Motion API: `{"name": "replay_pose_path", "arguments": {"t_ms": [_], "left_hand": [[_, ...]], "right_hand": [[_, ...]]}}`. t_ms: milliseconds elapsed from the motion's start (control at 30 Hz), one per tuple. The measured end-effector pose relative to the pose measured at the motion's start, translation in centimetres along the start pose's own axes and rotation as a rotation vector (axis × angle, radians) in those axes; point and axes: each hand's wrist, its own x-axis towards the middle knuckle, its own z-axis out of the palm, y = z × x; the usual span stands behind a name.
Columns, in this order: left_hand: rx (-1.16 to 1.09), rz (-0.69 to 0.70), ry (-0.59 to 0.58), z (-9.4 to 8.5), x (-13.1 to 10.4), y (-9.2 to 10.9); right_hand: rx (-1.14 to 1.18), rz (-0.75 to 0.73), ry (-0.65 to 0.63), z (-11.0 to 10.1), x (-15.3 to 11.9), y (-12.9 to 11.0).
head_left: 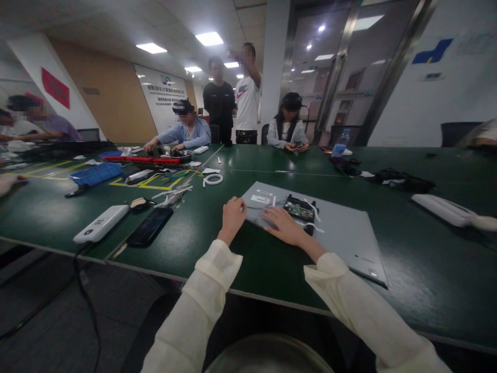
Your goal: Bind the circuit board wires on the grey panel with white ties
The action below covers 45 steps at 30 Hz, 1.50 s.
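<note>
A flat grey panel [341,228] lies at an angle on the table, with a bare circuit board [301,209] in a black bracket on its upper side. At the panel's left corner, my left hand [233,215] is closed in a pinch. A thin dark cable [255,208] runs from its fingertips across the panel towards the board. My right hand [285,226] lies over the panel just left of the board, its fingers stretched out and apart. White tape strips [316,226] stick out beside the bracket. The cable's end is hidden in the left fingers.
To the left lie a black phone [150,227], a white power bank [101,224], a blue tray [96,174] and a white tape ring [213,180]. A small wrench [219,160] lies farther back. Another white device [442,210] is at right. Several people sit or stand across the table.
</note>
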Motion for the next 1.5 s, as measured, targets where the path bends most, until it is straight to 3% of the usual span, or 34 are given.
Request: {"name": "replay_pose_path", "arguments": {"t_ms": [533,1000,1500], "left_hand": [[-0.029,0.011,-0.048,-0.4,-0.4,0.2],[-0.028,0.013,-0.084,-0.2,-0.4,0.2],[-0.047,0.028,-0.073,0.2,-0.5,-0.3]], "right_hand": [[-0.071,0.184,0.039,0.5,-0.7,4.2],[-0.294,0.647,0.077,-0.4,-5.7,12.9],[-0.372,1.031,0.162,-2.3,-10.8,16.3]]}}
